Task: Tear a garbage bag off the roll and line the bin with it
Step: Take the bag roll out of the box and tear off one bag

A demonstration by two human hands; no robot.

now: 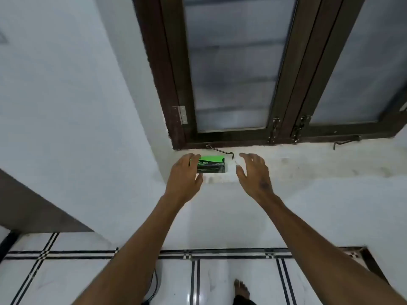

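Task barely begun: left hand (pixel 184 172) fingers touching pack (pixel 211 164) on sill (pixel 308 164), right hand (pixel 253 170) spread, empty; tearing, lining pending.

The garbage bag box (pixel 211 164) is bright green on top with a black band below carrying pale lettering — too blurred to read in full. It lies on a white sill (pixel 308 164) under a dark brown window frame (pixel 167 84) with grey frosted panes (pixel 231 62). The floor tiles (pixel 231 280) are glossy white, crossed by paired black lines — small checks where they meet.
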